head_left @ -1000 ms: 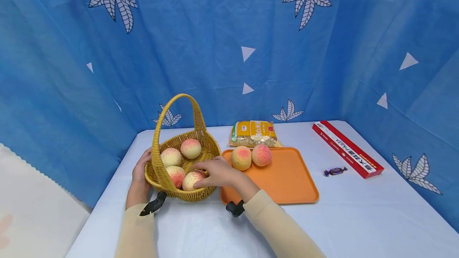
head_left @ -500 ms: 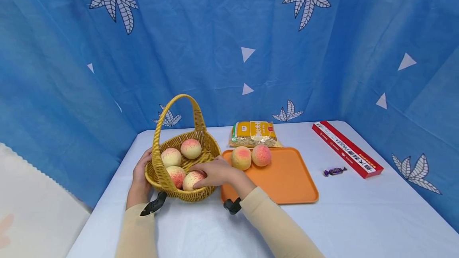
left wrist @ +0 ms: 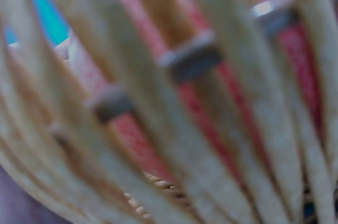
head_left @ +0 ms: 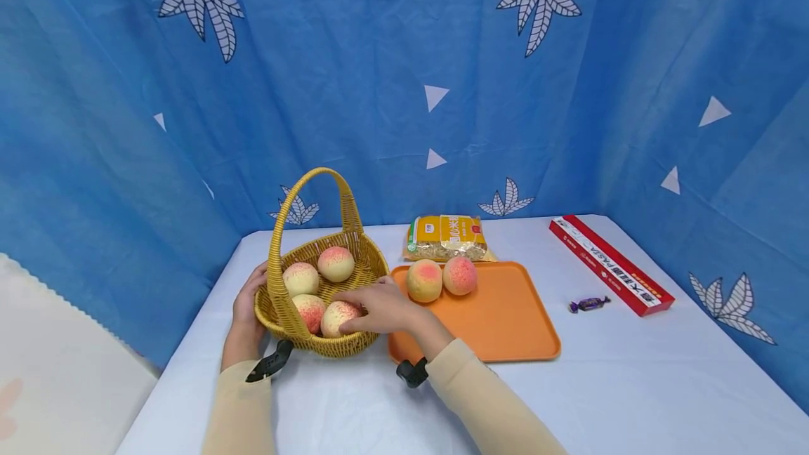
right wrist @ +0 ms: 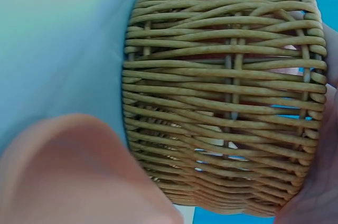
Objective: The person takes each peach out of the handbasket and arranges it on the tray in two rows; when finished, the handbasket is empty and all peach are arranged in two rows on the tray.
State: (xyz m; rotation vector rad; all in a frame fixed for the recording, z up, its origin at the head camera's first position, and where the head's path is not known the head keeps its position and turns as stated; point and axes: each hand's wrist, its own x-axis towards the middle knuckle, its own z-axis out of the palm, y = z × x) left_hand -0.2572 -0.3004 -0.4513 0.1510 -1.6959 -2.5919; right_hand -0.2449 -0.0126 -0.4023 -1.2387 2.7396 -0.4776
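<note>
Nothing has visibly moved: the right hand [head_left: 387, 307], thumb and fingers partly closed, holds a peach [head_left: 336, 319] under it inside the basket's [head_left: 336, 349] near wall; the left hand [head_left: 248, 298] touches its left side, grip unclear.

An arch-handled yellow wicker basket [head_left: 335, 348] stands upright, left of the head view's centre; a round cream peach [head_left: 337, 319], speckled red, lies inside near its lower edge.

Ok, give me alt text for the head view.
A right hand grips a peach in a wicker basket with three other peaches; the left hand touches the basket's side. An orange tray nearby holds two more peaches.
</note>
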